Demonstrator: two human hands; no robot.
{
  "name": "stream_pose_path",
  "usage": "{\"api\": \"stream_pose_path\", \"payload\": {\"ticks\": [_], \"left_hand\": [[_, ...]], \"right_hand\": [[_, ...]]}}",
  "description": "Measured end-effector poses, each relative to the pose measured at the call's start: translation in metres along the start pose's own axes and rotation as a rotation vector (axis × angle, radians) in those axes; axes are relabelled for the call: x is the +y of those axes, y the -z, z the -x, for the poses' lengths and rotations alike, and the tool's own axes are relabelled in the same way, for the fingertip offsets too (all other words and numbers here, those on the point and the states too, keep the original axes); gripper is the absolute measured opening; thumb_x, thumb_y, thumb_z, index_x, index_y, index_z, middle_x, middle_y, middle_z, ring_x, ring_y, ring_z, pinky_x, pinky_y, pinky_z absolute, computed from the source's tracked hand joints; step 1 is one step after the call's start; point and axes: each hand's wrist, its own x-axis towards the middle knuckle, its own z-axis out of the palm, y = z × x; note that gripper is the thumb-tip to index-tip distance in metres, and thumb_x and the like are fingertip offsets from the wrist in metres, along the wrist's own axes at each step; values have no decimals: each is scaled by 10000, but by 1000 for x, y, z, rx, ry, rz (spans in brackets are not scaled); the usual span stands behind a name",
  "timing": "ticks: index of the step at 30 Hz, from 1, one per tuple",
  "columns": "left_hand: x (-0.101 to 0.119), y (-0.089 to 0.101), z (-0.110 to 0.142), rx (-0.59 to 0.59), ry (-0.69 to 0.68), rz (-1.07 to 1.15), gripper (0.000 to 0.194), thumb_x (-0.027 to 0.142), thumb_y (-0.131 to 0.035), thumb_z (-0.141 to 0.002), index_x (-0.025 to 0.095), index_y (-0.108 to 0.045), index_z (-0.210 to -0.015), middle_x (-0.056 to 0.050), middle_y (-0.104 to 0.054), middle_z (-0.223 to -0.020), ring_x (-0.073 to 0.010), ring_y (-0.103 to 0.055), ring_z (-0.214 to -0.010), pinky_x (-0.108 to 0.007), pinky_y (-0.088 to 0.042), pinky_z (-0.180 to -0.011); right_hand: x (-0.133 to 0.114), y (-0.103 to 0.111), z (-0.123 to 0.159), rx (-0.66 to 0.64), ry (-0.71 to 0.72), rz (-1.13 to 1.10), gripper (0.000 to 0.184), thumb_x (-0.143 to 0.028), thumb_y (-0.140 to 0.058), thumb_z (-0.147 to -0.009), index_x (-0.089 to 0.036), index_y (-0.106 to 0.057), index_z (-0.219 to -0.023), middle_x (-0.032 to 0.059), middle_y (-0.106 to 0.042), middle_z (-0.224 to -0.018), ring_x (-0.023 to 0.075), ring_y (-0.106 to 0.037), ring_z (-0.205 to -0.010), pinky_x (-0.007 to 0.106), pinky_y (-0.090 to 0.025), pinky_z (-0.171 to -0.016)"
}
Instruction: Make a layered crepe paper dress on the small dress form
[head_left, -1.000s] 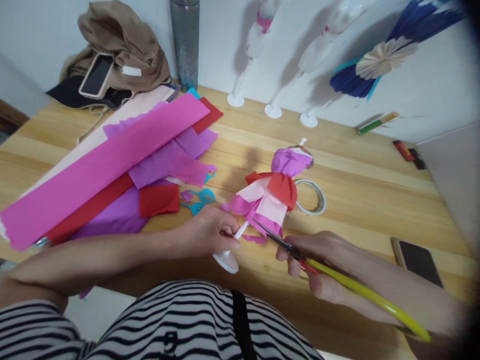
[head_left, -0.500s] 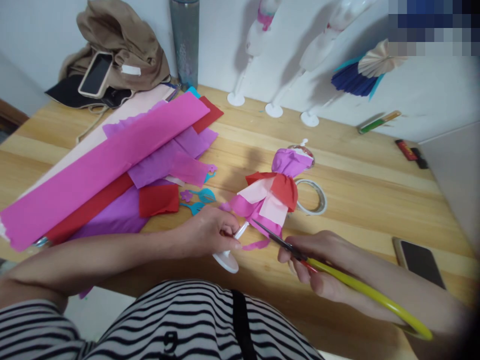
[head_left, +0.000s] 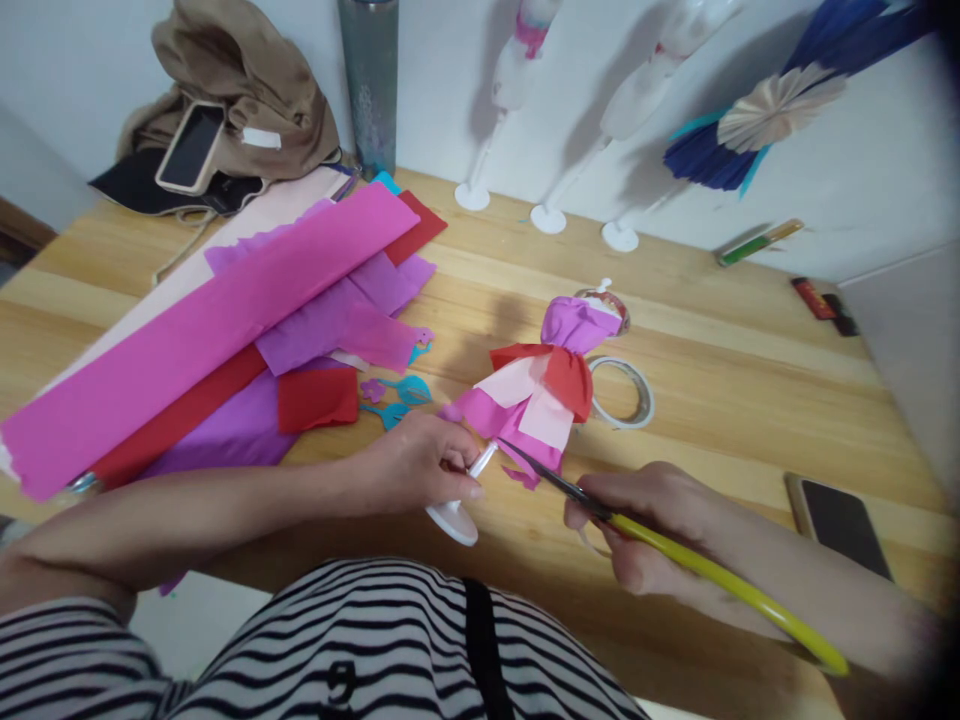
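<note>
Wooden table (head_left: 735, 400): figure (head_left: 534, 395) extends beyond left hand (head_left: 435, 462), seemingly gripping its stem (head_left: 484, 460); right hand (head_left: 664, 502) grips scissors (head_left: 675, 554).

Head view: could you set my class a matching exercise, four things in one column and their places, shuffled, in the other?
1. Scissors
2. Tape roll
3. White stem
4. Tall bottle

A. In the left hand
B. Beside the brown fabric
C. On the table, right of the colourful figure
D. In the right hand

Pairs: 1-D, 2-C, 3-A, 4-B
</note>
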Motion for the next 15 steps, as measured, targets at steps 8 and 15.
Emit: {"api": "stream_pose_path", "payload": {"ticks": [8, 15], "left_hand": [[-2, 1, -1, 9, 22, -1, 170, 101, -633, -706, 143, -506, -601, 65, -440, -546, -69, -417, -552, -177, -270, -501], [-3, 1, -2, -11, -3, 10, 197, 115, -662, -701, 140, -496, -599, 76, -424, -536, -63, -398, -535, -181, -259, -492]], "right_hand": [[5, 1, -1, -51, -73, -80, 476, -694, -525, -848, -225, -602, -858, -55, -444, -601, 144, -475, -541, 272, -392, -534], [6, 0, 0, -52, -45, -81, 455, -674, -535, -856, -223, -588, -837, -61, -461, -595, 118, -424, -504, 254, -381, -513]]}}
